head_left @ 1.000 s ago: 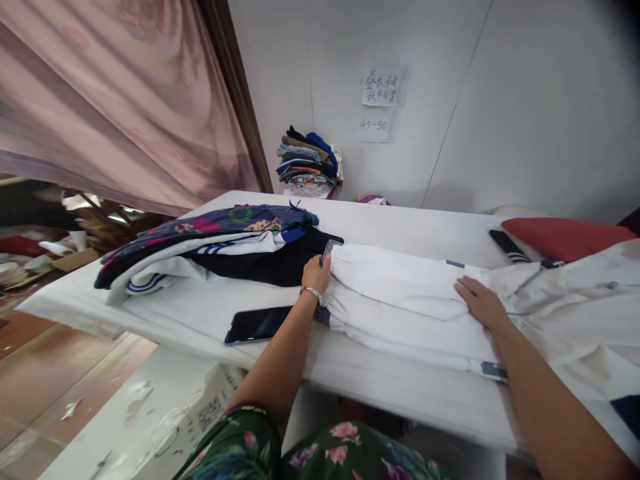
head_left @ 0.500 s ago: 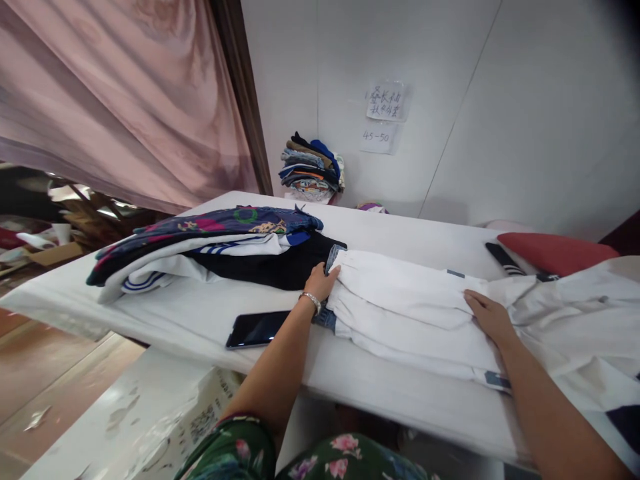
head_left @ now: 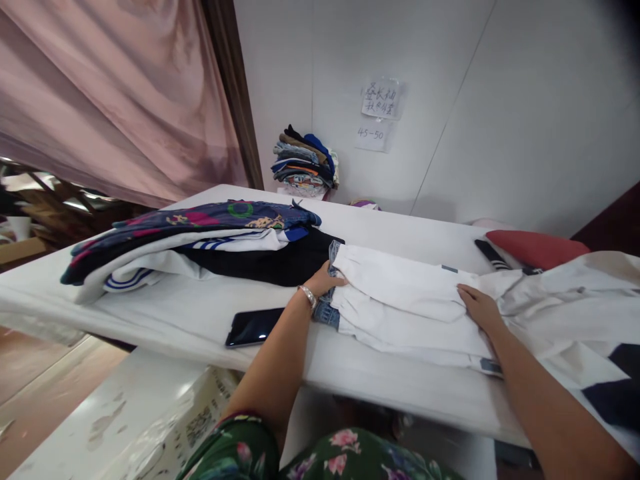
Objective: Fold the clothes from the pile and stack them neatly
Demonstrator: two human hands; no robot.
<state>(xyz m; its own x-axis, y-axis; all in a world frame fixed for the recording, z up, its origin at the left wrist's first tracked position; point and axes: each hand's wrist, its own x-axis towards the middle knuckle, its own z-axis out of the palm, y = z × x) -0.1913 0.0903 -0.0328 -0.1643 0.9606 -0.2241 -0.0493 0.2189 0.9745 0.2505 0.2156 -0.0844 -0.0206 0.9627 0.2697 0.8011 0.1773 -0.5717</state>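
A folded white garment point(head_left: 400, 293) lies flat on the white-covered table, its left edge gathered and small grey-blue patches near its right end. Blue denim point(head_left: 327, 314) pokes out from beneath that gathered edge. My left hand point(head_left: 323, 281), with a bracelet at the wrist, pinches the gathered edge, thumb on top and fingers partly hidden by the denim. Farther right, my right hand point(head_left: 481, 310) rests on the white cloth with its fingers stretched out. A rumpled off-white garment point(head_left: 565, 310) with dark patches spreads beyond it.
To the left lies a pile of clothes point(head_left: 200, 237), patterned, white and black. A phone point(head_left: 253, 327) is near the table's front edge point(head_left: 390, 393). Behind the table stands a stack of folded clothes point(head_left: 305, 163). A red item point(head_left: 537, 249) lies at the back right.
My left thumb has slid a little farther onto the white garment's gathered edge, and more denim shows below it. The camera view has shifted slightly; the right hand stays on the cloth.
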